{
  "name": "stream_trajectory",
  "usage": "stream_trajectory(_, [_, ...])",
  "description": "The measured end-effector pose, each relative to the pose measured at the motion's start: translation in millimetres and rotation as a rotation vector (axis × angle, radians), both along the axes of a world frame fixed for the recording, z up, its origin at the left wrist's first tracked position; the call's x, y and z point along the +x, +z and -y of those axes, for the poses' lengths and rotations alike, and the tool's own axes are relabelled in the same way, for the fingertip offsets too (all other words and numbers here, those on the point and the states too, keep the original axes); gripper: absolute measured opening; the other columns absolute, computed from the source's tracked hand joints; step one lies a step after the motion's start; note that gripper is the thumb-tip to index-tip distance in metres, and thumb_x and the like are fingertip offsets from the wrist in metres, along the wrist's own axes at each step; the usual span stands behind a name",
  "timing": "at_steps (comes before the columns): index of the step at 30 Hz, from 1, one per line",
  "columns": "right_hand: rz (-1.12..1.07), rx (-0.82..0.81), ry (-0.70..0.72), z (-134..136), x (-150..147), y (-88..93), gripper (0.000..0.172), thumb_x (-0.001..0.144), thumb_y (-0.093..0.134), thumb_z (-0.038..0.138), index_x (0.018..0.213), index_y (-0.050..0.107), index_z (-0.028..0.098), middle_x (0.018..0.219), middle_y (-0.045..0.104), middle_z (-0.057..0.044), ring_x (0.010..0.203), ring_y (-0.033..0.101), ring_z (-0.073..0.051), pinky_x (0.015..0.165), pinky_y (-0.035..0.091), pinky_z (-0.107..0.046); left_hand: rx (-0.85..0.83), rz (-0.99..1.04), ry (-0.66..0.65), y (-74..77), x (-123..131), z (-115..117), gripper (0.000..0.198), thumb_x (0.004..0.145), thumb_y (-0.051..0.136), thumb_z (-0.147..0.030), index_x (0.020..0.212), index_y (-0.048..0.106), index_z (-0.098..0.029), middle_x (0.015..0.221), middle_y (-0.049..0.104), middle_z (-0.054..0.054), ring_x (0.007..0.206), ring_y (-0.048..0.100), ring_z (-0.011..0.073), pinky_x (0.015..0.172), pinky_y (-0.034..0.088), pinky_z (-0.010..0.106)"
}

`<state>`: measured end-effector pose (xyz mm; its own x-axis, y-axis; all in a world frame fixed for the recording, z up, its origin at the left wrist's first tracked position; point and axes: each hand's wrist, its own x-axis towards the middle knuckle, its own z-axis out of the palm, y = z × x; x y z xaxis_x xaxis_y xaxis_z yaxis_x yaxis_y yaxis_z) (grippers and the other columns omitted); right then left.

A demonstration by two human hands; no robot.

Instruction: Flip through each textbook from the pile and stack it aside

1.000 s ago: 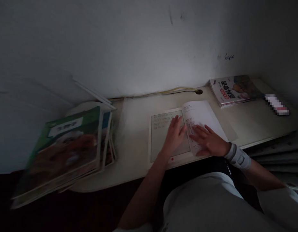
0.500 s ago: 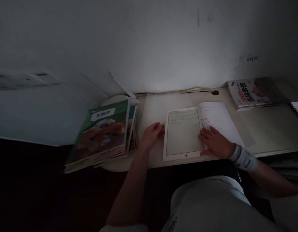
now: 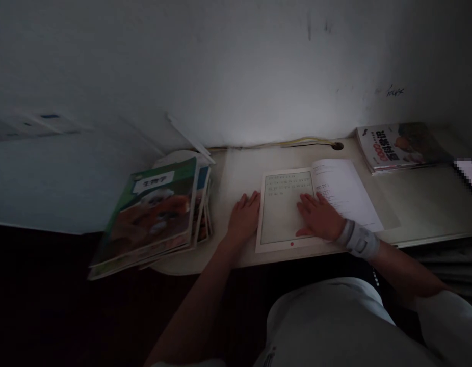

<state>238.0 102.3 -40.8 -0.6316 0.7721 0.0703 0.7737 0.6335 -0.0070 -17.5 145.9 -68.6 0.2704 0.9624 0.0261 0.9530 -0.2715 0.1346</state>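
An open book lies on the pale desk, a framed block of text on its left page and printed lines on its white right page. My right hand is spread over the middle of the book, its palm near the fold and its fingers across the left page; a light band circles the wrist. My left hand lies flat on the desk just beside the book's left edge, fingers stretched out. Neither hand grips anything.
At the left, a stack of books with a green top cover overhangs the desk's edge. Another stack sits at the back right, with a pixelated phone-like object near it. A yellow cable runs along the wall to a hole in the desk.
My right hand has slid left from the fold onto the left page. My left hand has turned from its side to palm down, with its fingers stretched. The view has shifted slightly.
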Motion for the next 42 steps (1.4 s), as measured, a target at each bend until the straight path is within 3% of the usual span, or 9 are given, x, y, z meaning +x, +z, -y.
stream_trajectory(4, [0.052, -0.060, -0.015, -7.9, -13.2, -6.0, 0.093, 0.078, 0.040, 0.072, 0.140, 0.034, 0.003, 0.145, 0.030, -0.028, 0.134, 0.029, -0.038, 0.107, 0.023, -0.056, 0.006, -0.061, 0.098, 2.5, 2.4, 8.8, 0.051, 0.091, 0.026, -0.023, 0.139, 0.039, -0.014, 0.146, 0.037, 0.012, 0.138, 0.024, 0.0321, 0.106, 0.028, 0.052])
stream_trajectory(7, [0.067, -0.064, -0.015, -7.0, -6.9, -5.9, 0.093, 0.079, 0.038, 0.072, 0.141, 0.032, 0.004, 0.146, 0.028, -0.027, 0.135, 0.027, -0.038, 0.106, 0.024, -0.055, -0.001, -0.116, 0.103, 7.8, 2.4, 11.0, 0.052, 0.090, 0.025, -0.018, 0.140, 0.039, -0.015, 0.146, 0.038, 0.010, 0.138, 0.022, 0.0330, 0.106, 0.027, 0.053])
stream_trajectory(15, [0.045, -0.029, 0.015, -6.1, 4.1, -1.5, 0.088, 0.081, 0.040, 0.070, 0.139, 0.036, 0.005, 0.144, 0.033, -0.025, 0.134, 0.031, -0.036, 0.106, 0.026, -0.055, 0.062, -0.239, 0.092, 19.8, 18.9, 14.8, 0.049, 0.091, 0.022, -0.016, 0.134, 0.046, -0.013, 0.144, 0.041, 0.014, 0.130, 0.037, 0.0329, 0.101, 0.029, 0.054])
stream_trajectory(18, [0.024, 0.020, -0.044, -12.0, 8.7, 2.7, 0.072, 0.086, 0.042, 0.060, 0.135, 0.042, 0.008, 0.143, 0.038, -0.022, 0.133, 0.032, -0.035, 0.106, 0.024, -0.059, 0.069, -0.209, 0.048, 16.7, 19.8, 13.2, 0.047, 0.091, 0.025, -0.018, 0.132, 0.047, -0.016, 0.145, 0.039, 0.011, 0.129, 0.039, 0.0296, 0.101, 0.031, 0.050])
stream_trajectory(21, [0.060, 0.040, -0.228, -17.5, 16.4, 8.2, 0.048, 0.093, 0.039, 0.038, 0.132, 0.047, 0.009, 0.144, 0.037, -0.020, 0.134, 0.030, -0.037, 0.104, 0.023, -0.063, 0.075, -0.191, 0.052, 13.4, 17.7, 12.0, 0.046, 0.091, 0.028, -0.020, 0.133, 0.047, -0.018, 0.143, 0.043, 0.010, 0.127, 0.040, 0.0303, 0.100, 0.031, 0.050])
stream_trajectory(25, [0.088, 0.031, -0.334, -19.2, 22.9, 9.7, 0.042, 0.094, 0.030, 0.019, 0.129, 0.049, 0.009, 0.145, 0.035, -0.019, 0.135, 0.029, -0.035, 0.104, 0.022, -0.064, 0.076, -0.194, 0.067, 17.1, 19.5, 13.5, 0.047, 0.091, 0.026, -0.019, 0.133, 0.047, -0.018, 0.142, 0.044, 0.012, 0.125, 0.040, 0.0339, 0.097, 0.031, 0.056])
stream_trajectory(34, [0.057, -0.037, -0.316, -18.2, 37.5, 6.5, 0.047, 0.092, 0.032, 0.023, 0.135, 0.043, 0.008, 0.146, 0.034, -0.021, 0.132, 0.033, -0.036, 0.100, 0.026, -0.064, 0.088, -0.225, 0.058, 25.2, 24.3, 17.7, 0.048, 0.090, 0.025, -0.017, 0.133, 0.046, -0.018, 0.140, 0.046, 0.012, 0.127, 0.038, 0.0351, 0.098, 0.029, 0.057])
stream_trajectory(42, [0.013, -0.095, -0.325, -20.5, 4.2, 4.2, 0.048, 0.091, 0.034, 0.025, 0.136, 0.040, 0.009, 0.149, 0.027, -0.020, 0.136, 0.027, -0.034, 0.104, 0.021, -0.063, 0.079, -0.378, 0.040, 32.9, 4.5, 20.4, 0.049, 0.089, 0.024, -0.015, 0.133, 0.045, -0.014, 0.140, 0.046, 0.013, 0.126, 0.038, 0.0356, 0.096, 0.033, 0.055])
